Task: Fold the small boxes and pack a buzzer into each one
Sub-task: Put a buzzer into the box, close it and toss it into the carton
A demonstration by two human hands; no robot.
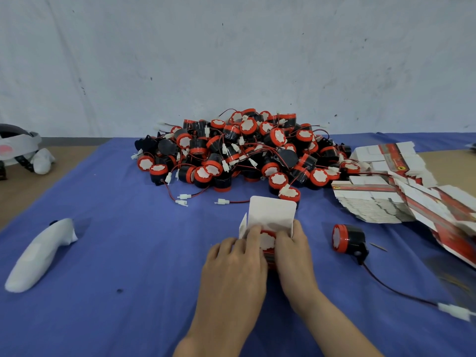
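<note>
Head view: the small white cardboard box stands on the blue cloth-covered table with its flap up. The left hand and right hand clasp it from either side, fingers curled over its mouth. There a red-rimmed black round buzzer sits between their fingertips.

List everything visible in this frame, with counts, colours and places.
Buzzer pile: dozens, black with red rims and white faces, back centre of the cloth.
Loose buzzer: one, black and red, right of the hands, red wire running to a white connector.
Small box: one, white inside, flap up, centre, a buzzer in its mouth.
Flat box blanks: several fanned stacks, white and red, right.
Cloth: one, blue.
Wrapped object: one, white, left on the cloth.
Headset-like device: one, grey-white, far left.
Left hand, right hand: two, bare, grip on the small box.
</note>
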